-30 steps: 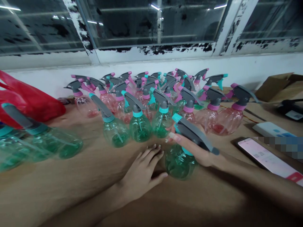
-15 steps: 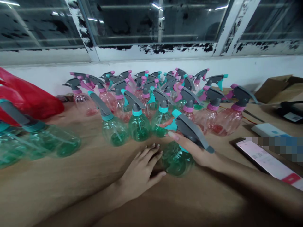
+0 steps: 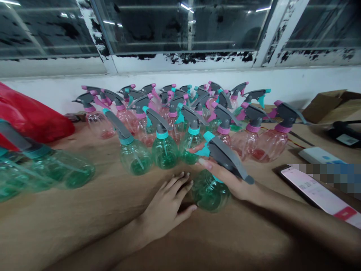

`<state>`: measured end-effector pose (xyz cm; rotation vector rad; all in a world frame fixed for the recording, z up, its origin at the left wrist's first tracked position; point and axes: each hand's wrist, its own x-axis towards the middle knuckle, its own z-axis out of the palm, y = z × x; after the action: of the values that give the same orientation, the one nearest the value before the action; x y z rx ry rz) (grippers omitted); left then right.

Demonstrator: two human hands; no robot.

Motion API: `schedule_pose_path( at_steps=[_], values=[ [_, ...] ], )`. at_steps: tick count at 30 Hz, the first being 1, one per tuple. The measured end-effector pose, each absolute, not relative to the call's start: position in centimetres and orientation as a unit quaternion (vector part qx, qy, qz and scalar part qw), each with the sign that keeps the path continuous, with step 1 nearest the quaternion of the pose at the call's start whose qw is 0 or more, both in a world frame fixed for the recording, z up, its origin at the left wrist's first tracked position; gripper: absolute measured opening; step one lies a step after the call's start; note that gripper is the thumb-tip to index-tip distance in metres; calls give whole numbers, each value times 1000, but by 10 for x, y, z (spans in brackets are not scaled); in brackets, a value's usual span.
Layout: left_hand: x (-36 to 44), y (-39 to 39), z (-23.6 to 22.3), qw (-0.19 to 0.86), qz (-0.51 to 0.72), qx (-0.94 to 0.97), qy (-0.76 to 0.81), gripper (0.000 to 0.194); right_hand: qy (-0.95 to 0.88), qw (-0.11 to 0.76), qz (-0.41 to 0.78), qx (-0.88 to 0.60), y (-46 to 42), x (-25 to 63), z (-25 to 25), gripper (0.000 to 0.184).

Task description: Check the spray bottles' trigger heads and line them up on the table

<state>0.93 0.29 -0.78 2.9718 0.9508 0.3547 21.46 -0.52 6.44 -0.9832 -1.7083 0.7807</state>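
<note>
My right hand [image 3: 228, 177] is wrapped round the neck of a green spray bottle [image 3: 210, 194] with a grey and teal trigger head. The bottle stands upright or nearly so on the brown table [image 3: 113, 210]. Just left of it, my left hand [image 3: 166, 207] lies palm down with fingers stretched out and slightly apart, holding nothing. Its fingertips and thumb are close to the bottle's side; I cannot tell whether they touch. Beyond my hands, a green spray bottle [image 3: 165, 152] stands in a front row with others like it.
Several pink spray bottles [image 3: 270, 145] and green ones crowd toward the wall. At the left are more green bottles [image 3: 64, 169] and a red plastic bag [image 3: 34, 116]. A phone [image 3: 313, 192], a white device [image 3: 321, 155] and a cardboard box [image 3: 332, 105] are at the right.
The view has shifted very slightly. My right hand still grips the green spray bottle, and my left hand stays flat beside it.
</note>
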Motion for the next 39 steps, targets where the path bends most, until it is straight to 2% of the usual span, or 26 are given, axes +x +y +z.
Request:
schedule_pose_path(
  at_steps=[28, 39],
  values=[
    [10, 1, -7, 18, 123, 944, 305, 49, -693, 474, 348, -416, -7, 214, 67, 20],
    [10, 0, -4, 25, 95, 944, 313, 53, -710, 470, 302, -428, -7, 215, 67, 18]
  ],
)
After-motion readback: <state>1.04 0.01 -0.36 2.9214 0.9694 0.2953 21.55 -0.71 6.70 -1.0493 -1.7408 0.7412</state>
